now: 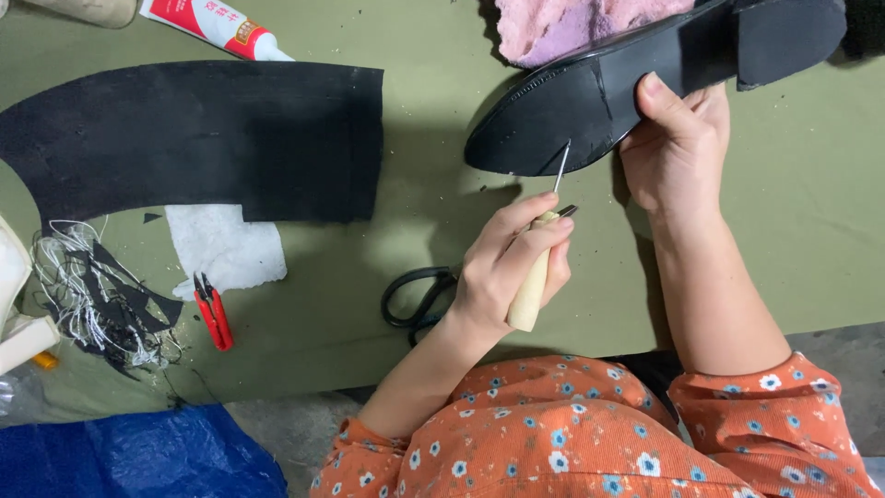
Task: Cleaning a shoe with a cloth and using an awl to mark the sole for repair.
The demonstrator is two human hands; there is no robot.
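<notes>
- Shoe (590,101), black, sole turned up, far right of centre, raised just above the green surface (811,212); pink fuzzy lining (572,23) shows at its far edge. Sole looks stiff and smooth, likely slippery; the narrow waist ahead of the heel looks the surest hold.
- Right hand (678,148), wrapped round that waist, thumb pressed flat on the sole.
- Awl (539,249), pale wooden handle, thin metal needle; tip meets the sole's near edge toward the toe. Light, sharp.
- Left hand (507,263), fingers closed round the awl handle, pinching near the needle.
- Scissors (415,295), black-handled, on the surface just left of the left hand, partly hidden.
- Black sheet (203,138), large, curved cut, far left; looks soft and limp.
- White scrap (226,244), red snips (214,314), thread tangle (92,295), near left.
- Glue tube (217,26), far edge.
- Open room: bare surface right of the forearm; near edge close to the body.
</notes>
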